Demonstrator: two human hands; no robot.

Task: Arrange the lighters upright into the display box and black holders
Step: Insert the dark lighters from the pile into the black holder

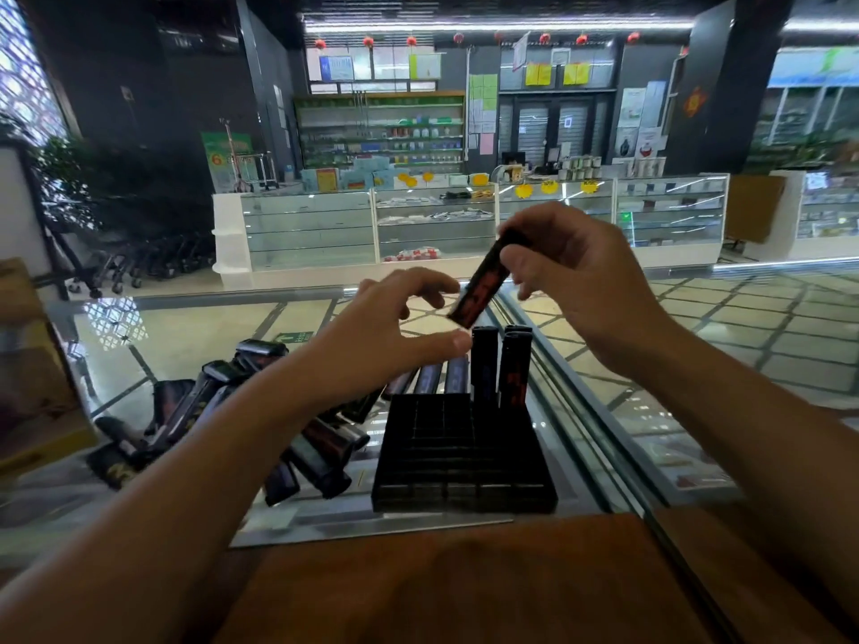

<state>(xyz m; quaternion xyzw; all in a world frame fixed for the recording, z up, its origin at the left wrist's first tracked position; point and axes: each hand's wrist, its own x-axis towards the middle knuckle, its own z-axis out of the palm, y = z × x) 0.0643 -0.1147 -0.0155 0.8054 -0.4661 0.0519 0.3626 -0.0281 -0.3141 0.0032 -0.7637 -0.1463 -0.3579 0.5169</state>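
A black holder (460, 462) with a grid of slots stands on the glass counter in front of me. Two or three black lighters (499, 364) stand upright in its far right corner. My right hand (571, 276) grips a black lighter with a red pattern (481, 288), tilted, just above the standing ones. My left hand (395, 327) hovers beside it with fingers spread, holding nothing, its thumb close to the top of a standing lighter. A heap of loose lighters (241, 411) lies to the left of the holder.
A brown wooden surface (465, 587) runs along the near edge. A yellow cardboard box (32, 392) stands at the far left of the counter. Metal rails (585, 411) cross the glass to the right of the holder. Shop display cases stand in the background.
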